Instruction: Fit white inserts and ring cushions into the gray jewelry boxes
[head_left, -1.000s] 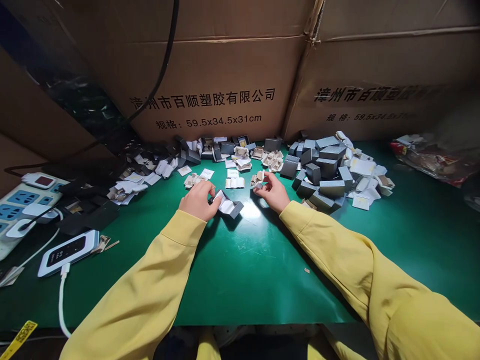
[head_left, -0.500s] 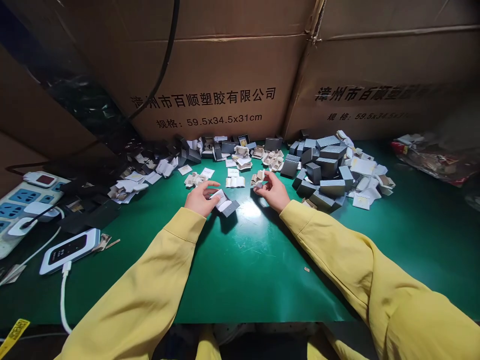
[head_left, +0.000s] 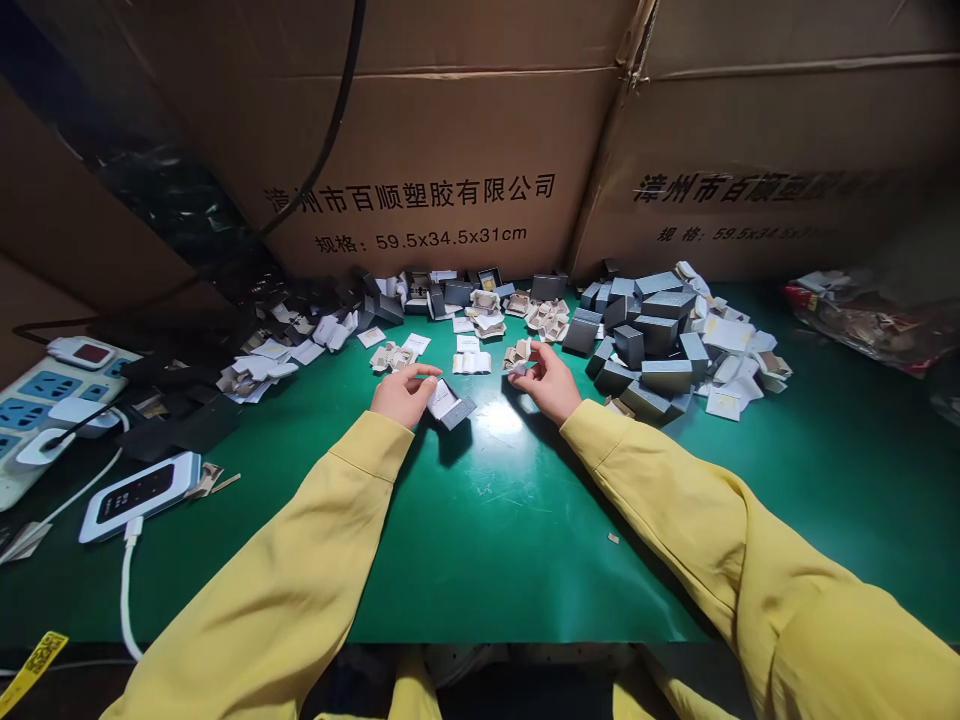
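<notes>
In the middle of the green table, my left hand (head_left: pixel 405 397) is closed on the left edge of a small dark grey box (head_left: pixel 457 412). The box is open at the top, and its white inside with faint print faces me. My right hand (head_left: pixel 549 384) pinches a folded cardboard insert (head_left: pixel 517 357), beige and white, a little above the tabletop. Between the hands lies a white folded insert (head_left: pixel 472 363). Another beige insert (head_left: pixel 391 357) rests just beyond my left hand, beside a white printed card (head_left: pixel 416 344).
Grey boxes (head_left: pixel 660 335) are heaped on the right beside white inserts (head_left: pixel 726 335). Dark boxes and papers line the back and left. A power strip (head_left: pixel 45 400) and a white device (head_left: pixel 139 497) with a cable lie left. Large cartons (head_left: pixel 450 130) stand behind.
The grey box in my left hand has turned and tipped slightly, so that more of its white inside shows. My right hand stays almost still with the insert.
</notes>
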